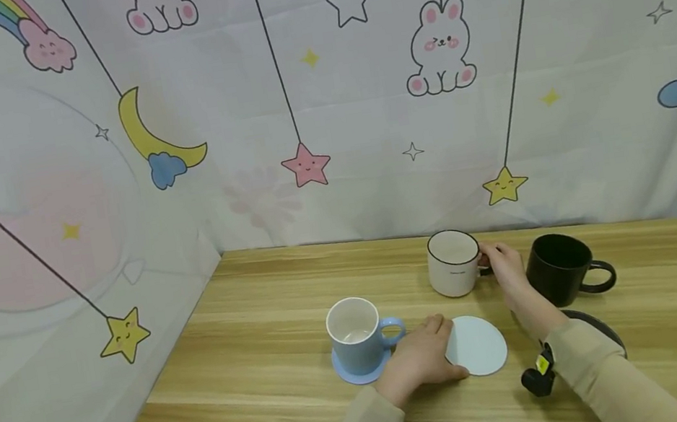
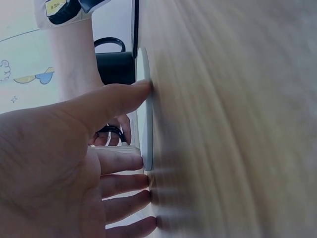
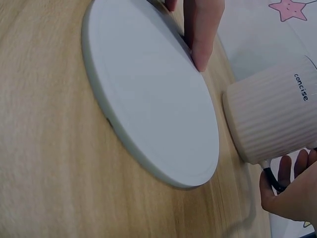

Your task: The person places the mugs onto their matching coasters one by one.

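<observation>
With thumb and fingertips set against its edge, my left hand point(image 1: 422, 355) holds the round white coaster point(image 1: 478, 347) on the wooden table; the left wrist view shows the thumb point(image 2: 119, 96) and index finger apart along the rim. Behind the coaster stands an upright white mug point(image 1: 452, 280) with a dark rim, ribbed and lettered in the right wrist view. My right hand point(image 1: 506, 265) grips its black handle point(image 3: 272, 179) from the right, partly hiding it in the head view.
Left of my left hand, a blue mug point(image 1: 358, 354) stands on a blue coaster point(image 1: 357, 377). A black mug point(image 1: 555, 275) stands right of my right hand. A dark round piece point(image 1: 602, 326) lies partly under my right forearm. Printed cloth point(image 1: 362, 193) hangs behind the table.
</observation>
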`<state>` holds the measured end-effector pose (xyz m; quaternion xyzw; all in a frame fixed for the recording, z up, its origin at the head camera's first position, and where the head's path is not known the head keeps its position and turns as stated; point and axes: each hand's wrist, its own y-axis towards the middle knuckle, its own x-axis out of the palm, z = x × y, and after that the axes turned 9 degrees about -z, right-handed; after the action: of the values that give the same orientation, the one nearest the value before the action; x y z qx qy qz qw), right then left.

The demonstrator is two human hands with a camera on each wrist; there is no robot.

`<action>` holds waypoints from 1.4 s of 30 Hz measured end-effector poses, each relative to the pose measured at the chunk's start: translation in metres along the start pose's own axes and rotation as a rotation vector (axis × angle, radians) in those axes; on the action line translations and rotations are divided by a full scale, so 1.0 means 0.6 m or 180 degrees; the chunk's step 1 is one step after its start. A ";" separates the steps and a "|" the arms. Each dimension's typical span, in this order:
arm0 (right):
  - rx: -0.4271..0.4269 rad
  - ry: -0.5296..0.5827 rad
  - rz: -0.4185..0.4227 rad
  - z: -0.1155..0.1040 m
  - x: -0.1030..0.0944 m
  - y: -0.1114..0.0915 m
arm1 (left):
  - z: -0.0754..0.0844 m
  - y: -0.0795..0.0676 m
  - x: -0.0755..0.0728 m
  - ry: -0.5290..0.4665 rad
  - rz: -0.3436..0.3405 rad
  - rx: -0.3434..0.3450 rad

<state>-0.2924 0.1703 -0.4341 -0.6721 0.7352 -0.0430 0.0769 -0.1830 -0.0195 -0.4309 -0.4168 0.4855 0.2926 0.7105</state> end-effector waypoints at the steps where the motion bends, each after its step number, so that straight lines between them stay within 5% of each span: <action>1: 0.0011 -0.0009 0.0019 0.000 0.000 0.001 | 0.000 0.000 0.000 -0.0004 -0.0007 -0.0005; 27: -0.0108 -0.0234 0.0110 0.004 0.010 -0.003 | -0.003 0.005 0.004 -0.0035 -0.0075 -0.0064; 42: -0.0192 0.0431 0.0297 0.013 0.021 0.002 | -0.002 0.004 0.005 0.0073 -0.0074 -0.0079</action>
<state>-0.2934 0.1582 -0.4426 -0.6346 0.7702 -0.0626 0.0087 -0.1847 -0.0192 -0.4344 -0.4345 0.4851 0.2856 0.7031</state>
